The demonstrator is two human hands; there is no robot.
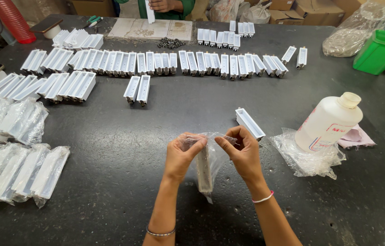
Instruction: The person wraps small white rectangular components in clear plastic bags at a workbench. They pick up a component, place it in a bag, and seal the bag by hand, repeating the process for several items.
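Note:
My left hand (pixel 181 152) and my right hand (pixel 242 150) pinch the open top of a clear plastic bag (pixel 210 157) from either side, over the dark table (pixel 124 150). A long white rectangular housing (pixel 205 173) hangs upright inside the bag, between my wrists. Another bare white housing (pixel 249 123) lies on the table just beyond my right hand.
Rows of bare white housings (pixel 156 64) lie across the far half. Bagged housings (pixel 15 146) are piled at the left. A white plastic bottle (pixel 329 123) leans on crumpled plastic at the right. A green bin (pixel 379 50) stands far right. Another person (pixel 165 7) works opposite.

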